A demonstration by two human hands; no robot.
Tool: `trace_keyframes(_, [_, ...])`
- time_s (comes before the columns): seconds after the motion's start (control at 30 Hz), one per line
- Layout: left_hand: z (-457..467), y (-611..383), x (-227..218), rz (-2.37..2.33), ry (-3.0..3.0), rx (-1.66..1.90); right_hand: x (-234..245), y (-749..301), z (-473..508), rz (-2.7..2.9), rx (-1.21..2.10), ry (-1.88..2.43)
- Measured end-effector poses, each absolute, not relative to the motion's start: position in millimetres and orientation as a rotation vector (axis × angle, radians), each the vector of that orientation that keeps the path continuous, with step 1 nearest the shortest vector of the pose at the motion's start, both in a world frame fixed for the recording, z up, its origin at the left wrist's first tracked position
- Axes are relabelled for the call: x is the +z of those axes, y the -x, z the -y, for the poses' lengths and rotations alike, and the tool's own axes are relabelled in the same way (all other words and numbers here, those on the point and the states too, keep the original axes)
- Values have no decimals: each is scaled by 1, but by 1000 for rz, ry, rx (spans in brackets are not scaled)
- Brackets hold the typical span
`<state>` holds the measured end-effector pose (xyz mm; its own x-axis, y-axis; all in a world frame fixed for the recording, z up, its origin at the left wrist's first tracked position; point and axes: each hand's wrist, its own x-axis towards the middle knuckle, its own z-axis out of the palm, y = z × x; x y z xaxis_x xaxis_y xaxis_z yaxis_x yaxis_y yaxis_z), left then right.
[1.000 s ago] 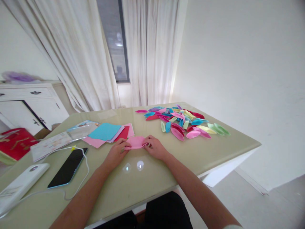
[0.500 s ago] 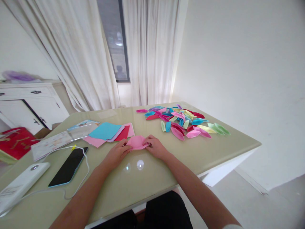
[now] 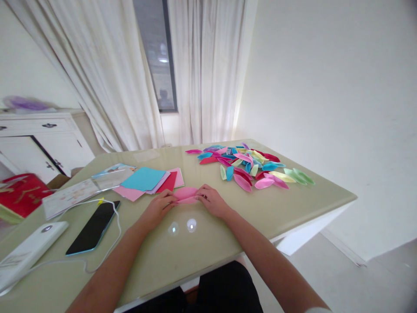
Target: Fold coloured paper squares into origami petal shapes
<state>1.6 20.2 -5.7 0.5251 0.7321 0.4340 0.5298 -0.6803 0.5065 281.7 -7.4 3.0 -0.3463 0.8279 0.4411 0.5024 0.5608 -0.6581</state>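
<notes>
A piece of pink folded paper (image 3: 186,195) lies between my hands near the front of the table, with a crease running across it. My left hand (image 3: 162,204) pinches its left end, fingers closed. At the right end, my right hand (image 3: 211,200) grips the paper with thumb and fingers; the fingertips partly cover it. Just beyond my left hand is a stack of square coloured paper (image 3: 145,179), blue on top, with red, lilac and pink sheets showing. Farther right lies a pile of folded paper petals (image 3: 243,179) in several colours.
On the left of the table (image 3: 202,239) lie a black-screened phone (image 3: 93,228), a white power bank (image 3: 31,250) with a white cable (image 3: 120,226), and clear plastic packets (image 3: 70,198). A red bag (image 3: 24,195) stands beyond the left edge. The wall is at the right.
The pink paper has gone from a raised, broad shape to a flatter, narrower one with a crease across its middle. Both hands stay at its ends with slight finger shifts.
</notes>
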Motion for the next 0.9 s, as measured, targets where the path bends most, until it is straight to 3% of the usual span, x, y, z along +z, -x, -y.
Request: trace_keyframes(0.9, [-23, 3, -5, -1216, -2297, 1036, 2, -282, 6, 1841, 393, 942])
